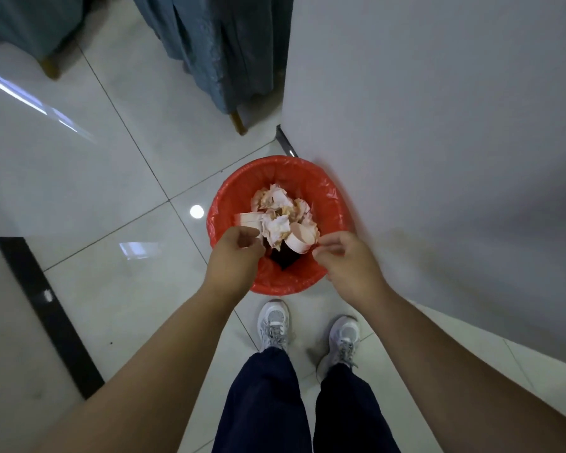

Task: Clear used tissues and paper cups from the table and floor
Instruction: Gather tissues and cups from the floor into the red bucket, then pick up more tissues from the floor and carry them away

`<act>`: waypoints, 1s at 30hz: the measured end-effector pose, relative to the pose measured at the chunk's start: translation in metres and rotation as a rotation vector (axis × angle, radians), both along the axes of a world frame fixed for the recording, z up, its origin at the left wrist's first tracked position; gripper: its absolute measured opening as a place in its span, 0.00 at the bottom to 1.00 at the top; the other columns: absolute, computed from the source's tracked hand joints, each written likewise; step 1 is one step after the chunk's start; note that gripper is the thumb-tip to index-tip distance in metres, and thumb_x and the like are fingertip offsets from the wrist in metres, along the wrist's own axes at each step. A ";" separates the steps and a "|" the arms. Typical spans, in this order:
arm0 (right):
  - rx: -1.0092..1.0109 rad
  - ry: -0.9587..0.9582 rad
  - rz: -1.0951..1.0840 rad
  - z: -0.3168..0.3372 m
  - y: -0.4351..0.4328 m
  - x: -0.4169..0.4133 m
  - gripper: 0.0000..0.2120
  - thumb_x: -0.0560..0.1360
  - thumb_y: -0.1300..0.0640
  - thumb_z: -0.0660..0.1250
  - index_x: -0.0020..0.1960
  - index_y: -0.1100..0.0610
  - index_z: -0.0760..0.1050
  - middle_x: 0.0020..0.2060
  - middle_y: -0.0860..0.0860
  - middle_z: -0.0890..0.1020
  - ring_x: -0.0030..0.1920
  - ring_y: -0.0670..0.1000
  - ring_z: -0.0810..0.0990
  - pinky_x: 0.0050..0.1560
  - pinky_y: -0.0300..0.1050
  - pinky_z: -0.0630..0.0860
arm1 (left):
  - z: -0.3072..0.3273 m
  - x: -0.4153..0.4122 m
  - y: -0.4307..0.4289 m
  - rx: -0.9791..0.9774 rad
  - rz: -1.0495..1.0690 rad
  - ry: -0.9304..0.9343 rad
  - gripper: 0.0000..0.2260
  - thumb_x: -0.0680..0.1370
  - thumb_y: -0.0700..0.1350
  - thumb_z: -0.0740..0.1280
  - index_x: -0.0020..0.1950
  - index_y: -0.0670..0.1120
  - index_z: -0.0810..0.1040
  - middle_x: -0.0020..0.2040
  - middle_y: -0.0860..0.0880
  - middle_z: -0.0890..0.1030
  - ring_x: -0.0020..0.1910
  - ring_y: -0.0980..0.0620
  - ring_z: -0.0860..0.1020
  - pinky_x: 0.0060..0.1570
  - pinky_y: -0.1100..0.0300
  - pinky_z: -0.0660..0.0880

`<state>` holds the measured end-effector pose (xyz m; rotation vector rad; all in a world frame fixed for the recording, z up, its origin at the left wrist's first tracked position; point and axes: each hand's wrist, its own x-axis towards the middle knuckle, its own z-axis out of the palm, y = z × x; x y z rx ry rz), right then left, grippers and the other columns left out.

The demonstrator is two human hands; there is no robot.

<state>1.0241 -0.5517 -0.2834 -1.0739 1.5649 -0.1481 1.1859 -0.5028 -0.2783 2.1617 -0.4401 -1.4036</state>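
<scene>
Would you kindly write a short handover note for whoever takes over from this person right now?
Left hand: fingers curled over the red-lined bin, beside a paper cup; whether it grips the cup is unclear.
Right hand: fingertips pinched together at the liner's near edge; grip unclear.
Things: crumpled tissues and a second cup lie inside the bin.
Done: this load is in the bin.
Left: the table is out of view, so check it and the floor for more litter.
</scene>
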 end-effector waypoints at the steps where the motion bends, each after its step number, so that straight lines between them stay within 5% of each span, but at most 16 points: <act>1: 0.006 -0.031 -0.026 0.012 0.005 -0.004 0.07 0.75 0.59 0.67 0.51 0.51 0.75 0.43 0.45 0.78 0.43 0.47 0.78 0.42 0.41 0.73 | 0.014 -0.003 0.002 -0.014 0.009 0.007 0.09 0.76 0.40 0.65 0.56 0.47 0.76 0.50 0.50 0.79 0.43 0.53 0.77 0.48 0.52 0.76; 15: -0.175 -0.203 -0.185 0.199 0.085 -0.130 0.06 0.74 0.60 0.68 0.43 0.49 0.76 0.41 0.47 0.79 0.46 0.50 0.79 0.47 0.43 0.74 | 0.202 -0.121 0.045 -0.179 -0.168 0.107 0.05 0.76 0.41 0.67 0.52 0.45 0.78 0.46 0.45 0.81 0.44 0.48 0.79 0.43 0.59 0.76; 22: -0.288 -0.216 -0.280 0.246 0.130 -0.250 0.05 0.73 0.59 0.69 0.43 0.49 0.76 0.42 0.50 0.80 0.46 0.53 0.80 0.47 0.47 0.75 | 0.254 -0.249 0.072 -0.279 -0.364 0.130 0.06 0.76 0.39 0.67 0.52 0.44 0.78 0.45 0.45 0.81 0.39 0.54 0.78 0.40 0.64 0.74; 30: -0.409 -0.168 -0.529 0.291 0.184 -0.421 0.05 0.73 0.61 0.69 0.43 0.51 0.76 0.41 0.51 0.80 0.42 0.51 0.80 0.42 0.41 0.74 | 0.289 -0.427 0.097 -0.300 -0.645 0.211 0.05 0.75 0.41 0.67 0.50 0.45 0.78 0.46 0.45 0.82 0.41 0.51 0.80 0.42 0.58 0.73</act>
